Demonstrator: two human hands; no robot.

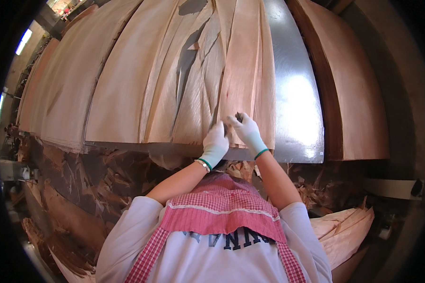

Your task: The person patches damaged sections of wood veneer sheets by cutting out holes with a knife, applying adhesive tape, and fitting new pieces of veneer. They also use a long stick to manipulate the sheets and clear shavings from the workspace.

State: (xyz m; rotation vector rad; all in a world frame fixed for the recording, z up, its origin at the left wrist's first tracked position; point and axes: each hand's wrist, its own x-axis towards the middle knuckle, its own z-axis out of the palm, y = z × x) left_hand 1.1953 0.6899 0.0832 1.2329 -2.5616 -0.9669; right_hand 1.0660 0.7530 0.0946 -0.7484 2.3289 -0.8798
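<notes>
My left hand (216, 143), in a white glove with a green cuff, is closed at the near end of the wood veneer sheets, slightly smeared by motion. What its fingers hold is hidden; something dark shows beside them. Close by on the right, my right hand (246, 132), gloved the same way, is closed on a small dark tool (239, 116) whose kind I cannot make out. Both hands are over a reddish veneer strip (243, 70). Left of it lie torn, wrinkled veneer pieces (198, 89), with long dark gaps between them.
A shiny grey tabletop (295, 113) shows right of the strips. Stacked pale veneer sheets (73, 89) lie at left, and another veneer stack (356, 89) stands at far right. Veneer scraps (113, 188) litter the floor below the table edge. More veneer (344, 231) lies at lower right.
</notes>
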